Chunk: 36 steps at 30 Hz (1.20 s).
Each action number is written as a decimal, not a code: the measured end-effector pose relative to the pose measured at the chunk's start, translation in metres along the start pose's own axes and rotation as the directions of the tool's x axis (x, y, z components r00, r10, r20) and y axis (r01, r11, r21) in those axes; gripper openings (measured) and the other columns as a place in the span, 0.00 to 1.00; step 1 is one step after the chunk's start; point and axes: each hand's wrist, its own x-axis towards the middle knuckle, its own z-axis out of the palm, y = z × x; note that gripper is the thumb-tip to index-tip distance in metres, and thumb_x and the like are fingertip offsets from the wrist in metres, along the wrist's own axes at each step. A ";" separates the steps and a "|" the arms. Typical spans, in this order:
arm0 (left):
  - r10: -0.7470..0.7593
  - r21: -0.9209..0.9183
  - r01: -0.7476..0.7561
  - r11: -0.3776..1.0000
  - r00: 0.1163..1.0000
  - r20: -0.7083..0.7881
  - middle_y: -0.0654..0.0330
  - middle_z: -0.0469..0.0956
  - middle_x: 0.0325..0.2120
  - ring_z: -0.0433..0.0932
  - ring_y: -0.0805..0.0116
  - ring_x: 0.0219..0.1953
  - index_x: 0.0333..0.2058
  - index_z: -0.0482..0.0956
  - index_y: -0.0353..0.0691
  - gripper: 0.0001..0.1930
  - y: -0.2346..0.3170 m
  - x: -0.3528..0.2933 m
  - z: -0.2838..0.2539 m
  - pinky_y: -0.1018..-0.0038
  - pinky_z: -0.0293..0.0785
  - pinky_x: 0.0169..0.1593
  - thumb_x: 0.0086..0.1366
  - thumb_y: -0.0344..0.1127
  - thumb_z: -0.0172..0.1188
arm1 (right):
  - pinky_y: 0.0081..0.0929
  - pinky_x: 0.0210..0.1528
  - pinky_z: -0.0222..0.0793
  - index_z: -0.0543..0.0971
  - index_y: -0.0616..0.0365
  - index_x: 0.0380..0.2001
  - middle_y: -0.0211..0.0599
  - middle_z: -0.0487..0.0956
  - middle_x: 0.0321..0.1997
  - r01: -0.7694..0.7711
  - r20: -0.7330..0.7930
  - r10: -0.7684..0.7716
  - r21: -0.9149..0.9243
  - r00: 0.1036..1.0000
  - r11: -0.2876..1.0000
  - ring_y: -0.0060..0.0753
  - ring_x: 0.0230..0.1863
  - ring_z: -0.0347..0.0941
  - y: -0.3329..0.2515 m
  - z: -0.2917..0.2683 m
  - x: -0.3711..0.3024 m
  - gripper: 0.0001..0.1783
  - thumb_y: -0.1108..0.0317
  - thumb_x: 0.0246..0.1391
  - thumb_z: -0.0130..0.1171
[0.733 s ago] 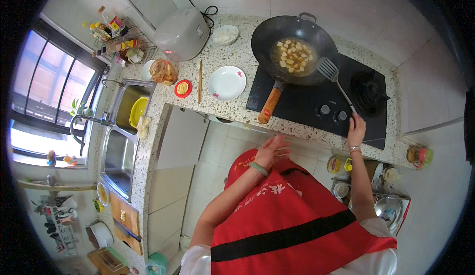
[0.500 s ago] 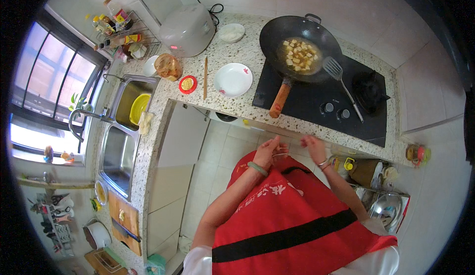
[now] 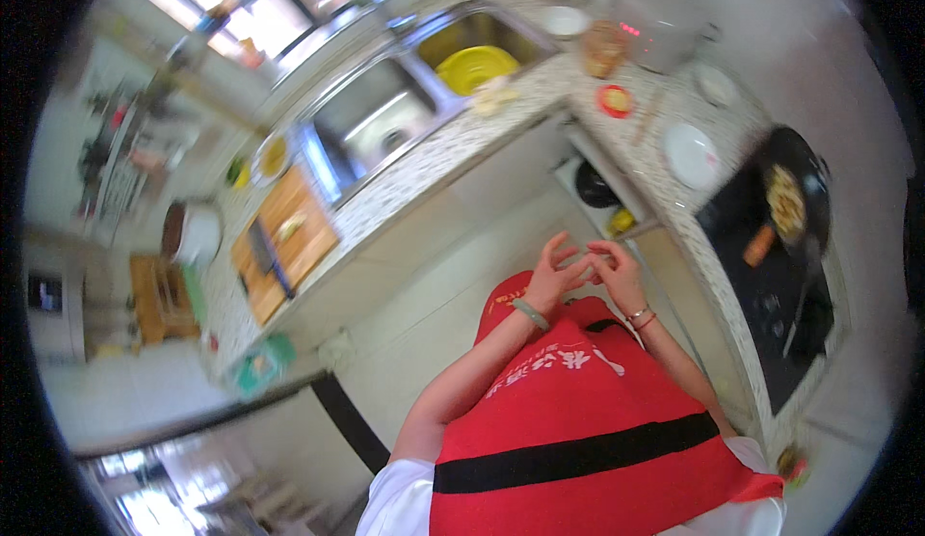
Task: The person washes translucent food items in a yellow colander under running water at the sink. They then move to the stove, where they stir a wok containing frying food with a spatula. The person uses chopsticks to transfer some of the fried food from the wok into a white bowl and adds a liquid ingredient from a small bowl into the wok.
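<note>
My left hand (image 3: 558, 276) is in front of my red apron (image 3: 578, 401), its fingers spread and slightly bent. Close against it is my right hand (image 3: 619, 274), loosely curved with thumb and forefinger apart, the fingertips of both hands meeting. I see nothing held in either one. Both are over the floor, away from the counters. On the right, a wok (image 3: 814, 174) with cubed food in it sits on the black stove (image 3: 752, 276), a spatula (image 3: 798, 319) leaning from it. A white plate (image 3: 690, 157) lies beside the stove. The picture is somewhat blurred.
A cutting board (image 3: 310, 218) with a knife (image 3: 270, 258) lies on the left counter. Beyond it is a double sink (image 3: 371, 117) holding a yellow basin (image 3: 477, 70). A jar (image 3: 604, 49), a red lid (image 3: 615, 101) and a rice cooker (image 3: 665, 25) stand at the corner.
My view has turned left, so the stove has shifted to the right edge and the sink and cutting board have come toward the middle. My hands have come together.
</note>
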 end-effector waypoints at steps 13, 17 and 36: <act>0.097 -0.191 -0.210 0.959 0.875 -0.474 0.56 0.78 0.42 0.79 0.69 0.40 0.49 0.71 0.40 0.13 0.076 -0.084 -0.288 0.76 0.78 0.39 0.70 0.38 0.52 | 0.17 0.23 0.66 0.79 0.62 0.39 0.27 0.77 0.25 0.100 0.708 0.021 -0.128 0.706 0.987 0.14 0.21 0.68 -0.045 0.290 0.038 0.09 0.69 0.60 0.54; 0.041 -0.297 -0.271 0.916 0.798 -0.601 0.58 0.80 0.34 0.80 0.70 0.36 0.49 0.71 0.41 0.12 0.079 -0.099 -0.342 0.77 0.79 0.38 0.69 0.37 0.52 | 0.18 0.24 0.68 0.80 0.62 0.37 0.31 0.79 0.25 0.129 0.779 0.100 -0.227 0.619 0.965 0.16 0.21 0.70 -0.058 0.349 0.065 0.09 0.70 0.60 0.53; 0.150 0.020 -0.468 0.884 0.243 -0.958 0.58 0.81 0.37 0.81 0.70 0.35 0.48 0.76 0.40 0.13 0.171 -0.225 -0.661 0.78 0.79 0.35 0.67 0.36 0.56 | 0.20 0.26 0.72 0.79 0.64 0.38 0.35 0.81 0.27 0.304 0.977 0.183 -0.207 0.107 0.930 0.20 0.22 0.75 -0.111 0.703 0.028 0.12 0.66 0.60 0.54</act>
